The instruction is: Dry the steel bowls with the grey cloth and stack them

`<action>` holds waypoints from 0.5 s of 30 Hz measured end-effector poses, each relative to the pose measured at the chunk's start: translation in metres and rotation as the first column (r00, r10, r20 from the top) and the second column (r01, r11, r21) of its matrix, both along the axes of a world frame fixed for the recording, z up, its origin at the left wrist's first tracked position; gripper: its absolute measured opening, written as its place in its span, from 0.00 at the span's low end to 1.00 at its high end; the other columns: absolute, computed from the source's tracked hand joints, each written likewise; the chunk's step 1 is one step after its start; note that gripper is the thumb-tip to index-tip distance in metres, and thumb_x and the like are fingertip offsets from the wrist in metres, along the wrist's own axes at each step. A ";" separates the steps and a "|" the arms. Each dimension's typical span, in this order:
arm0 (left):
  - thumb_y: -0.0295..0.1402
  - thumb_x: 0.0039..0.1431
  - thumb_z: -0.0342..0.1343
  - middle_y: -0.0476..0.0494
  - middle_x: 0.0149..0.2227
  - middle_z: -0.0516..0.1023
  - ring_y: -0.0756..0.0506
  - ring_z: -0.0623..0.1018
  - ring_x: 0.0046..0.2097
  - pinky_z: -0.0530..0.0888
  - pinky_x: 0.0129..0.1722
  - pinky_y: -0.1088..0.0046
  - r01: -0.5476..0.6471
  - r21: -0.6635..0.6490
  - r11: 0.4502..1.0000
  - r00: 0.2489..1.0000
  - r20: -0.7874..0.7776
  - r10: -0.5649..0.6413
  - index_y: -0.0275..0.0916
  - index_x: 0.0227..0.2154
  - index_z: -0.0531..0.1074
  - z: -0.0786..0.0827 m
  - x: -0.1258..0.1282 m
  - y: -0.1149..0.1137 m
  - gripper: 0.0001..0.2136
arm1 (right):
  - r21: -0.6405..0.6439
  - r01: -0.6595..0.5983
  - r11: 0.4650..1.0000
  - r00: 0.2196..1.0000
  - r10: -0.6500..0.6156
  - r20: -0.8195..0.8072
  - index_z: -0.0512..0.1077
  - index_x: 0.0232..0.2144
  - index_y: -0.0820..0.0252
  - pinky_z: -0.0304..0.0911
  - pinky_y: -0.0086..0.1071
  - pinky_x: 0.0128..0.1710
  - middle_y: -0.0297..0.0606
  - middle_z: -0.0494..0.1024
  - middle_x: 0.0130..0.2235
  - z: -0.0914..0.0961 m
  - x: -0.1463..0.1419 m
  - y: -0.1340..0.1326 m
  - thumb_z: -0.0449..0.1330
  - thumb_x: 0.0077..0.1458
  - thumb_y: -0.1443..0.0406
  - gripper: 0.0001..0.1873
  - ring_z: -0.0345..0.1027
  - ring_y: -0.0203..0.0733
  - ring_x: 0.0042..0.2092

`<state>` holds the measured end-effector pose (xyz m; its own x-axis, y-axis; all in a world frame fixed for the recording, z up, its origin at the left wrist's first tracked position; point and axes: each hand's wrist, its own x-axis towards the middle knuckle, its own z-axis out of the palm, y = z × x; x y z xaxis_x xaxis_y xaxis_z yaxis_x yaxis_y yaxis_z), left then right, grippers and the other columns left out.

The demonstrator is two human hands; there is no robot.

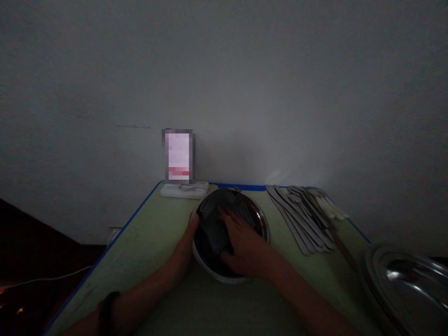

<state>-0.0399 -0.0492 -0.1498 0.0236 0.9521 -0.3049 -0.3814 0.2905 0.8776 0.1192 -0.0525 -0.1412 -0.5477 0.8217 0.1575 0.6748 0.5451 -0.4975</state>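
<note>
A round metal bowl (265, 224) rests on the table in front of me, with a dark mesh strainer (245, 205) inside it. My left hand (185, 238) closes on the bowl's left rim, thumb on top and the other fingers mostly hidden. Inside the bowl, my right hand (241, 240) presses a dark grey, cloth-like piece (215, 231) against the mesh, its thumb and fingers on either side of that piece. Dim light hides the finer detail of this piece.
On the light green table (150, 247), several metal knives and other utensils (290, 219) lie at the right, near white-handled pieces (329, 205). Stacked metal dishes (409, 284) stand at the right front. A phone (178, 156) stands on a white base (185, 189) by the wall.
</note>
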 end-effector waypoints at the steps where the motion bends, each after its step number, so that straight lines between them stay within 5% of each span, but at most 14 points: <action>1: 0.52 0.58 0.50 0.39 0.48 0.81 0.37 0.70 0.60 0.62 0.62 0.59 0.004 -0.008 1.000 1.000 0.010 -0.004 0.39 0.48 0.76 0.000 0.001 0.000 0.25 | 0.005 -0.011 1.000 1.000 0.011 0.000 0.53 0.63 0.70 0.45 0.49 0.67 0.52 0.48 0.69 -0.001 0.000 0.001 0.58 0.47 0.69 0.41 0.40 0.51 0.69; 5: 0.50 0.61 0.46 0.38 0.46 0.82 0.37 0.71 0.59 0.62 0.62 0.59 0.025 -0.057 0.998 0.998 0.050 -0.022 0.37 0.47 0.76 0.003 0.003 0.000 0.25 | 0.079 0.031 0.996 0.999 -0.028 -0.040 0.66 0.54 0.64 0.51 0.47 0.64 0.49 0.61 0.64 -0.003 0.000 0.006 0.53 0.52 0.73 0.25 0.52 0.48 0.66; 9: 0.50 0.63 0.42 0.39 0.45 0.82 0.38 0.72 0.59 0.64 0.61 0.59 0.075 -0.079 0.994 0.991 0.119 -0.066 0.37 0.48 0.76 0.007 0.003 0.001 0.26 | 0.005 0.166 0.986 0.937 -0.156 -0.313 0.72 0.44 0.61 0.65 0.40 0.51 0.43 0.80 0.45 0.019 0.005 0.008 0.49 0.60 0.69 0.14 0.73 0.43 0.48; 13: 0.50 0.62 0.44 0.42 0.49 0.80 0.39 0.72 0.58 0.64 0.60 0.62 0.099 -0.077 0.992 0.990 0.109 -0.091 0.39 0.46 0.77 0.009 0.000 0.002 0.25 | -0.152 0.274 0.950 0.752 -0.310 -0.582 0.73 0.39 0.59 0.66 0.33 0.42 0.38 0.80 0.38 0.055 0.022 0.009 0.50 0.60 0.61 0.14 0.73 0.41 0.41; 15: 0.51 0.60 0.48 0.42 0.50 0.80 0.38 0.73 0.58 0.63 0.60 0.61 0.097 -0.041 0.994 0.993 0.071 -0.094 0.41 0.43 0.78 0.006 -0.002 0.002 0.23 | -0.212 0.311 0.927 0.750 -0.376 -0.544 0.73 0.38 0.59 0.66 0.33 0.40 0.38 0.80 0.37 0.062 0.032 0.014 0.50 0.59 0.59 0.15 0.73 0.41 0.40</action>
<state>-0.0420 -0.0475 -0.1440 0.1364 0.9300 -0.3414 -0.4093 0.3667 0.8354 0.1516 -0.0390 -0.0795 -0.0639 0.9658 0.2513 0.3854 0.2561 -0.8865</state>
